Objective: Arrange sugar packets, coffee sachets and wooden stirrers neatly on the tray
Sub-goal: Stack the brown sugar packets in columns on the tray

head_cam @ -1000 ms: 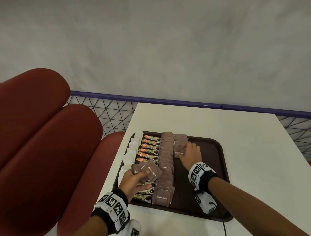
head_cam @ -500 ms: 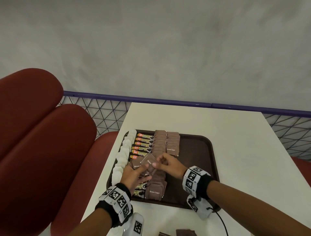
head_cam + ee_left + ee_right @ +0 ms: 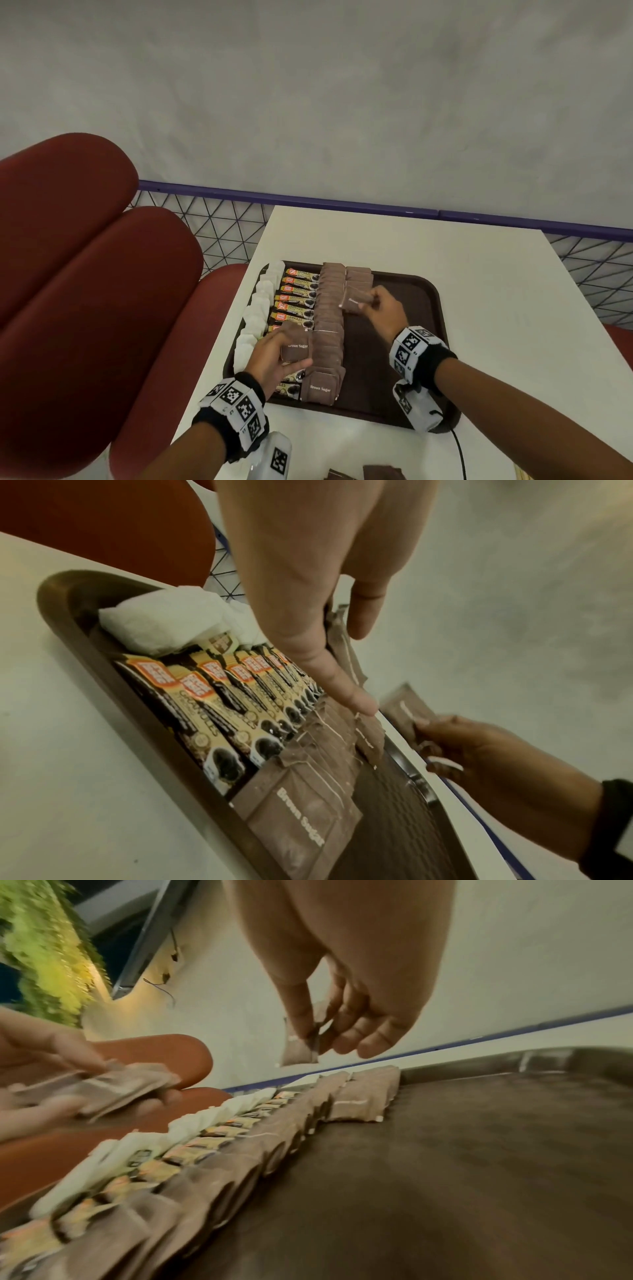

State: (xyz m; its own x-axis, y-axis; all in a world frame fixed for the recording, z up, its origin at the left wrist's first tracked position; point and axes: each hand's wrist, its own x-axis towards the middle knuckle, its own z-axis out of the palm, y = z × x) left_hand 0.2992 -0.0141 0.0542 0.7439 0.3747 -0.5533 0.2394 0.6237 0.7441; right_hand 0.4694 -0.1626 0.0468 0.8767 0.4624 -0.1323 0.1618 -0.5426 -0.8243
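1. The right hand [image 3: 383, 313] pinches a single small brown paper sugar packet [image 3: 356, 300] between thumb and fingertips [image 3: 304, 1023]; in the right wrist view the packet hangs down from that pinch, clear of the tray floor.
2. Just beneath and beyond those fingertips lies a short second column of brown sugar packets [image 3: 359, 278], overlapped flat at the far end of the dark brown rectangular plastic tray [image 3: 421, 342].
3. The left hand [image 3: 274, 359] grips a small stack of brown packets printed "Brown Sugar" [image 3: 297, 347], thumb on one face and fingers curled behind; how many packets it holds cannot be told.
4. Under the left fingers runs a long column of brown sugar packets [image 3: 329, 329], overlapped like shingles from the near tray edge to the far edge.
5. To the left of that thumb, a row of yellow-and-black coffee granule sachets with orange labels [image 3: 297, 298] lies side by side, touching the long brown column.
6. Further left of the left fingers, a line of white paper packets [image 3: 258, 308] rests along the tray's left rim.
7. The tray sits on a white rectangular table [image 3: 479, 274]; the part of the tray floor below the right wrist is bare.
8. Near the left forearm, at the table's front edge, a few loose brown packets [image 3: 380, 472] lie off the tray.
9. Beside the table, left of the left hand, stand dark red rounded padded seats [image 3: 85, 274], with a purple-railed wire mesh fence [image 3: 222, 233] behind.
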